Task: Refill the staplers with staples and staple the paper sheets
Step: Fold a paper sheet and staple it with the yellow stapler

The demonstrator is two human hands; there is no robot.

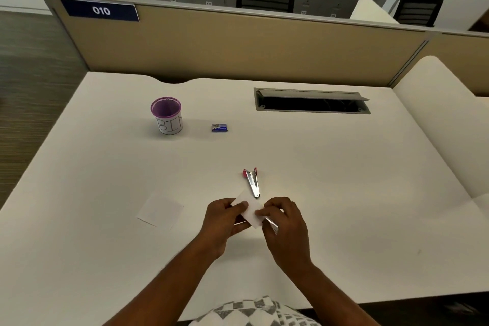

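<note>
Both hands hold a small white paper sheet [250, 210] just above the desk near its front middle. My left hand [225, 216] pinches its left edge with the thumb on top. My right hand [284, 219] pinches its right edge, and something small and shiny shows under its fingers. A metal stapler [252, 182] with red ends lies opened in a V just beyond the sheet. A small blue staple box [220, 127] sits farther back. Another white paper sheet [160, 210] lies flat to the left.
A purple-rimmed cup [167, 116] marked BIN stands at the back left of the white desk [344, 180]. An open cable slot [312, 103] is set into the desk at the back right. A beige partition [238, 45] closes off the far edge.
</note>
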